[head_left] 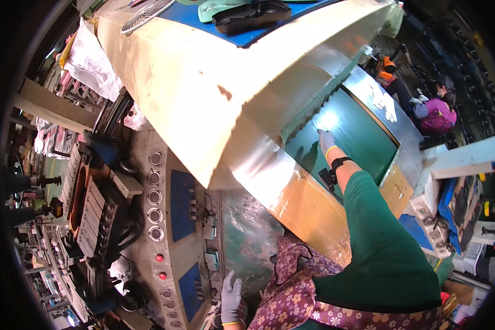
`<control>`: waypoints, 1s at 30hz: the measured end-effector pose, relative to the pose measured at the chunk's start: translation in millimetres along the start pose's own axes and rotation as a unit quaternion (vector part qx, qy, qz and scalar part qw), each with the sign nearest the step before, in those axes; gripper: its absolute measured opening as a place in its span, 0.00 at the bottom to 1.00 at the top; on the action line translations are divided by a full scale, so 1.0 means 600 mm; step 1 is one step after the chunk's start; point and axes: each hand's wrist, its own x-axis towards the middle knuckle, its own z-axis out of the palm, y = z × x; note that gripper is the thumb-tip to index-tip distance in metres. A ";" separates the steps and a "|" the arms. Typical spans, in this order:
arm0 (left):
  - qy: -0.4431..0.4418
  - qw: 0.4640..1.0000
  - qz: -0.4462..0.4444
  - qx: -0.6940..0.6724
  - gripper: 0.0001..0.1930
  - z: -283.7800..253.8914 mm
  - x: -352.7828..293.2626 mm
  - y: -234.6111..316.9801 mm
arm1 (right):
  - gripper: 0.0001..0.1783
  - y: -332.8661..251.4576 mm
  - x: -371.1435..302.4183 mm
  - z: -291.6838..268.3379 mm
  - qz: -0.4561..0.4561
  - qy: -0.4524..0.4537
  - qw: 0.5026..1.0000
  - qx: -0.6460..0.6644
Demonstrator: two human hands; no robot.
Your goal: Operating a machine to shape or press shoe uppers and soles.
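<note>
My right arm in a green sleeve stretches forward into the opening of a pale metal machine hood [203,93]. My right hand [325,140], in a grey glove, is over the green conveyor belt [363,137] near the hood's lower edge. Its fingers are mostly hidden, and I see nothing in its grip. A black device [330,175] is strapped to that wrist. Low in the view, my left hand [231,297], also gloved in grey, hangs open beside the control panel with its fingers apart, holding nothing.
At the left, a control panel [162,220] carries round gauges and red buttons. A black shoe-like part [251,17] lies on a blue sheet atop the hood. A machine with dark clamps [93,220] stands further left. One person in purple [439,114] is at the far right.
</note>
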 end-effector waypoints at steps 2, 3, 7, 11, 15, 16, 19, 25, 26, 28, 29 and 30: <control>0.043 0.997 -0.059 -0.036 0.24 0.008 -0.013 -0.042 | 0.14 -0.039 0.019 0.111 -0.020 -0.054 0.998 -0.039; 0.085 0.993 -0.062 -0.050 0.24 0.011 -0.013 -0.046 | 0.15 -0.050 0.035 0.139 -0.051 -0.090 0.992 -0.069; 0.050 0.991 -0.112 0.061 0.26 0.048 0.001 -0.110 | 0.18 -0.048 0.128 0.144 -0.098 -0.210 0.965 -0.126; 0.108 0.977 -0.181 0.031 0.26 0.081 -0.042 -0.197 | 0.21 -0.037 0.163 0.182 -0.010 -0.242 0.967 -0.080; 0.156 0.925 -0.310 -0.154 0.28 0.101 -0.061 -0.172 | 0.24 -0.023 0.176 0.134 0.051 -0.224 0.973 -0.008; 0.161 0.922 -0.311 -0.162 0.28 0.101 -0.063 -0.172 | 0.24 -0.017 0.164 0.127 0.073 -0.223 0.972 0.026; 0.107 0.938 -0.292 -0.151 0.25 0.068 -0.024 -0.148 | 0.27 -0.022 0.150 0.028 0.100 -0.164 0.967 0.168; 0.140 0.940 -0.276 -0.140 0.26 0.024 -0.020 -0.156 | 0.31 -0.087 -0.040 -0.100 0.052 -0.182 0.883 0.429; 0.132 0.953 -0.251 -0.107 0.26 0.015 -0.008 -0.159 | 0.35 -0.084 -0.070 -0.149 0.045 -0.226 0.882 0.412; 0.111 0.968 -0.203 -0.098 0.26 -0.002 0.023 -0.168 | 0.40 -0.068 -0.166 -0.184 0.039 -0.294 0.876 0.379; 0.105 0.981 -0.156 -0.043 0.26 -0.009 0.048 -0.162 | 0.40 -0.061 -0.217 -0.199 0.055 -0.315 0.877 0.360; 0.077 0.982 -0.160 -0.071 0.28 -0.015 0.071 -0.144 | 0.41 -0.053 -0.267 -0.214 0.070 -0.336 0.878 0.334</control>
